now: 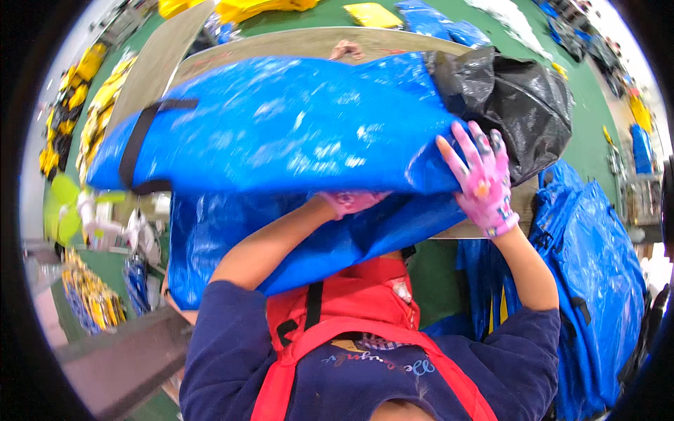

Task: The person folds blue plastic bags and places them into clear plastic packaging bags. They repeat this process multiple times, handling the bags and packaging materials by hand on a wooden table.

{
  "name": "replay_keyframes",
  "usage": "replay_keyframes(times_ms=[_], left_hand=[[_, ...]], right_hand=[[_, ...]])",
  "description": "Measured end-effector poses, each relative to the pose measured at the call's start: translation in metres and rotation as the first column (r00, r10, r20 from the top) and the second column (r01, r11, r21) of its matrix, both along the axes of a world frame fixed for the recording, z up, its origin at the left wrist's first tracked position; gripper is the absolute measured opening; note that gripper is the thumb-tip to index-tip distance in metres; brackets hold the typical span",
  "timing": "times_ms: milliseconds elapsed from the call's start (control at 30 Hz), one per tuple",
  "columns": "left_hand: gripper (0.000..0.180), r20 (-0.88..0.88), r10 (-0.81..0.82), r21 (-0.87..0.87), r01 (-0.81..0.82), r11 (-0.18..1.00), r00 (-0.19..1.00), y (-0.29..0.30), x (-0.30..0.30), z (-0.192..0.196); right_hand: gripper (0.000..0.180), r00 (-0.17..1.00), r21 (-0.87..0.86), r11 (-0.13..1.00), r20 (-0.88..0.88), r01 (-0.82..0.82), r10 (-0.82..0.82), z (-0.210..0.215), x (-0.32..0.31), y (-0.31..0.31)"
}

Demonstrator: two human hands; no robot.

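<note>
A large, shiny blue plastic bag lies across the table in front of me. A black strap crosses its left end, and crumpled black plastic joins its right end. My right hand, in a pink patterned glove, rests on the blue material near the black part, fingers spread. Under the raised near fold is my left hand, also in a pink glove. The fold hides its fingers, so its grip does not show. More blue material hangs over the table's near edge toward my lap.
Someone else's hand shows at the far side of the table. A heap of blue bags stands at my right. On the left are a green fan and yellow bundles. A red apron covers my lap.
</note>
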State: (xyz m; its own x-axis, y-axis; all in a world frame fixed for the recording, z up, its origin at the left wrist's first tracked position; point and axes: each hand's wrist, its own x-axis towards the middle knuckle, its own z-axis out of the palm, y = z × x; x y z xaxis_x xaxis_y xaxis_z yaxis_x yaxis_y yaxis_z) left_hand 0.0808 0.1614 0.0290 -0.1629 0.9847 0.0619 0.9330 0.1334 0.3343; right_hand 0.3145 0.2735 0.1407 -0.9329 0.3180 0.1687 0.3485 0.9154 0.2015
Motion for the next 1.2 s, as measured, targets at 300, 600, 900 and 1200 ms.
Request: replay_keyframes(times_ms=[300,600,900,1200], left_hand=[[0.059,0.754,0.413,-0.325,-0.257,0.91,0.511,-0.206,-0.08,0.074],[0.046,0.694,0.72,-0.497,-0.724,0.478,-0.001,-0.383,-0.092,0.038],[0.041,-0.147,0.745,-0.337,-0.741,0.581,0.65,-0.374,-0.249,-0.006],[0.046,-0.144,0.565,0.253,-0.522,0.815,0.812,-0.257,-0.298,0.171]], right_hand=[[0.063,0.958,-0.506,0.818,-0.073,-0.276,0.278,-0.128,0.046,0.034],[0.062,0.992,-0.091,0.988,-0.007,-0.123,0.123,-0.061,-0.035,-0.074],[0.017,0.93,-0.465,0.822,-0.005,-0.328,0.368,-0.11,0.019,-0.044],[0.01,0.9,-0.63,0.762,0.232,-0.151,0.37,-0.085,0.01,-0.027]])
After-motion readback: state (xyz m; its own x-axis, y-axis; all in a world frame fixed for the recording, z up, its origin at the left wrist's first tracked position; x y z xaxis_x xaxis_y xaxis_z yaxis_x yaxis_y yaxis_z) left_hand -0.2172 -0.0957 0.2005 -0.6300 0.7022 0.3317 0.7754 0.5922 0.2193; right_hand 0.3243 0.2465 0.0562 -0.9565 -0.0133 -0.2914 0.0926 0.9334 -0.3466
